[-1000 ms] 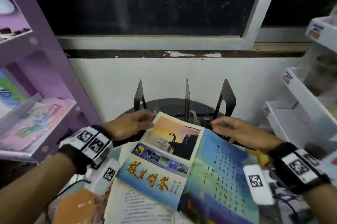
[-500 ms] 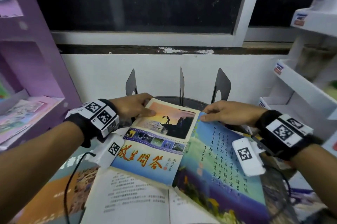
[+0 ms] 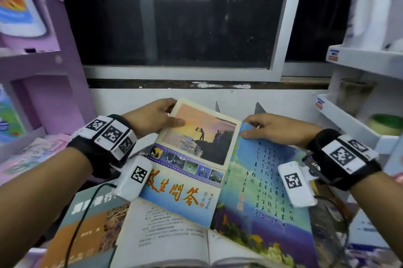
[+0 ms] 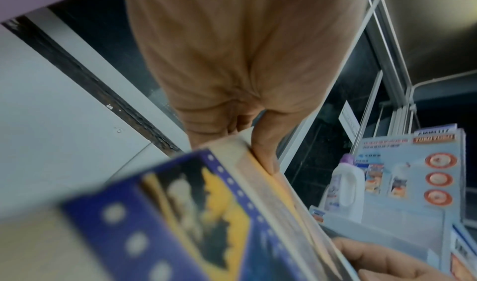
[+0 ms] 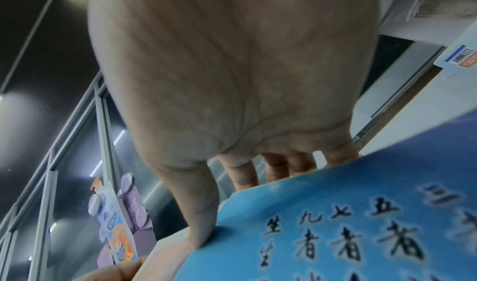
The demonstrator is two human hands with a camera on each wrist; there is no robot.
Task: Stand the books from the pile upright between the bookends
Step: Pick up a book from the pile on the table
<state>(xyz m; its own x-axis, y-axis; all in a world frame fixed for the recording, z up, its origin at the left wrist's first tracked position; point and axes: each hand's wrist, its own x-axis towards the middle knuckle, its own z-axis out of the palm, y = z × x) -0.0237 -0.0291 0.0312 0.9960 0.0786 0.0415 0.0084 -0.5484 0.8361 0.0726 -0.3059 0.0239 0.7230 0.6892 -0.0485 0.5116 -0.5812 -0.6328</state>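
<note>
A book is held spread open with both covers facing me: a sunset-photo cover on the left and a blue calligraphy cover on the right. My left hand pinches the top left corner, thumb on the sunset cover. At the top edge of the blue cover, my right hand grips with the thumb on top and the fingers behind. Only two dark bookend tips show above the book. Beneath lie the pile's open text book and an orange-grey book.
A purple shelf unit with leaflets stands close on the left. White shelves on the right carry a white bottle and a green tub. The white wall and dark window lie straight ahead.
Both hands have lifted the spread book up and away from the pile. It now covers the bookends, which stood fully in view before.
</note>
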